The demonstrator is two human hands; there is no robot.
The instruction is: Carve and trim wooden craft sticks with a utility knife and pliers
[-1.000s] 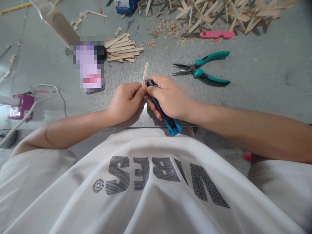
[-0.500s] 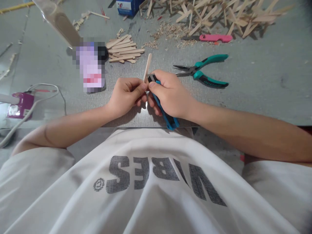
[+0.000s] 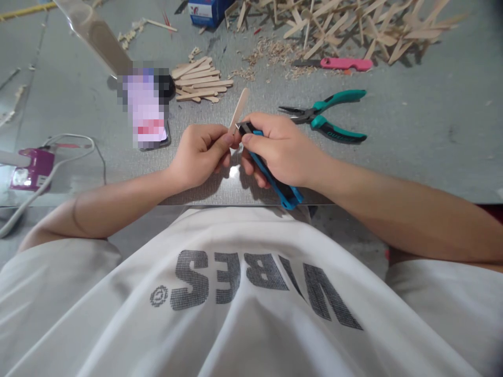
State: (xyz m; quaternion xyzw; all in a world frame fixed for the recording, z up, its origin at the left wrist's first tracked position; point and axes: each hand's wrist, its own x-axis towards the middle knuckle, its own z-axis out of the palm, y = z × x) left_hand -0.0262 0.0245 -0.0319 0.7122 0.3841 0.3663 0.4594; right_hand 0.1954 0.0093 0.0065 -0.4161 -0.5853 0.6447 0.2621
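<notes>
Between the thumb and fingers of my left hand (image 3: 200, 154) is a wooden popsicle stick (image 3: 239, 109), its rounded end pointing up and away from me. My right hand (image 3: 281, 149) is wrapped round a blue and black utility knife (image 3: 275, 180), its handle slanting down toward the table edge. The knife's tip is right beside the stick; whether the blade touches it I cannot tell. Both hands are close together above the front of the table. A pile of popsicle sticks (image 3: 202, 81) lies beyond my left hand.
Long-nose pliers (image 3: 314, 112) with teal handles lie spread beyond my right hand. Farther back are a pink folding knife (image 3: 346, 63), wood shavings (image 3: 271, 55) and a heap of joined sticks (image 3: 353, 26). At left are a phone (image 3: 147, 110) and a purple power socket (image 3: 33, 167) with cables.
My right hand has shifted slightly right, and the knife's handle end has swung right. The stick has turned, showing more of its flat face and leaning further right.
</notes>
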